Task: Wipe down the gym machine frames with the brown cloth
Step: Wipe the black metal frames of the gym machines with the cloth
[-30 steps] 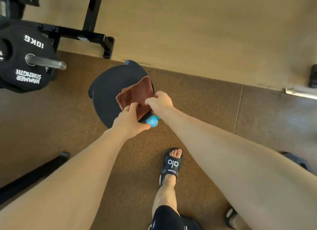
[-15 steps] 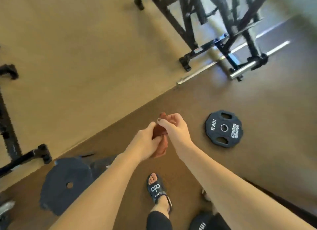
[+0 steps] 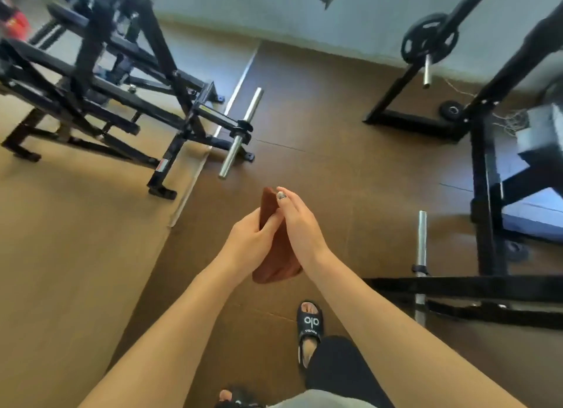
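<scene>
I hold the brown cloth [image 3: 275, 255] between both hands in front of me, above the dark brown floor mat [image 3: 323, 151]. My left hand [image 3: 249, 243] grips the cloth from the left, thumb curled across its folded edge. My right hand [image 3: 300, 222] lies along the right side, fingers fairly straight, fingertips pinching the upper end. The cloth is folded into a narrow strip, upper end at my right fingertips, lower end hanging below my wrists. It touches no machine.

The black machine frame [image 3: 100, 81] to the upper left stands partly on the tan floor [image 3: 70, 240], with a steel bar sleeve [image 3: 240, 133] pointing toward my hands, well apart from them. A second black frame [image 3: 484, 170] stands to the right; a weight plate [image 3: 429, 42] is mounted on its upper arm, and a steel peg [image 3: 422, 243] sits near its base. My foot in a black slide sandal [image 3: 309, 325] rests on the mat below my hands.
</scene>
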Action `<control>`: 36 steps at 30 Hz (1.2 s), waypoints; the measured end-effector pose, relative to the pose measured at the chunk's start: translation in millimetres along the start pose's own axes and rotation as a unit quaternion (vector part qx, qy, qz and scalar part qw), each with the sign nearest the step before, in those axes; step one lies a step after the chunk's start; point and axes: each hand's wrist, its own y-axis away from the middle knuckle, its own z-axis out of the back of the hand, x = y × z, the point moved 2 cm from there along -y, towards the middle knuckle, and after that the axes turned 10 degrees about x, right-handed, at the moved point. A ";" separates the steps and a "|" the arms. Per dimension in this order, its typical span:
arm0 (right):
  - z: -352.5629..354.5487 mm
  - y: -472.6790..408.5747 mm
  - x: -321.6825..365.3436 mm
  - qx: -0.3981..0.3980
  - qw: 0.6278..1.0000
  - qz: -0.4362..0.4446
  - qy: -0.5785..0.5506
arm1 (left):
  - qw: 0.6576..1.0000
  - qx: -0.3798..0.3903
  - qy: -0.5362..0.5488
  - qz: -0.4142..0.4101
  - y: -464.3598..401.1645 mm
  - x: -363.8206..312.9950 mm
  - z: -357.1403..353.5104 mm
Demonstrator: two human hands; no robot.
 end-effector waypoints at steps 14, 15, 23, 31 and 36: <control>230.4 81.3 33.7 -0.291 0.955 0.010 -0.061 | 0.964 0.220 -0.111 -0.097 -74.2 -176.4 -196.1; 238.6 91.1 33.6 -0.307 0.950 0.009 -0.060 | 0.959 0.237 -0.121 -0.103 -73.8 -182.4 -207.4; 272.6 199.7 35.5 -0.503 0.861 0.046 -0.061 | 0.907 0.374 -0.134 -0.136 -43.4 -222.2 -296.5; 314.0 305.1 14.6 -0.675 0.735 0.025 -0.062 | 0.864 0.417 -0.169 -0.225 -2.5 -263.3 -402.1; 361.5 323.9 -0.8 -0.654 0.748 0.029 -0.106 | 0.848 0.418 -0.214 -0.245 7.4 -278.1 -469.1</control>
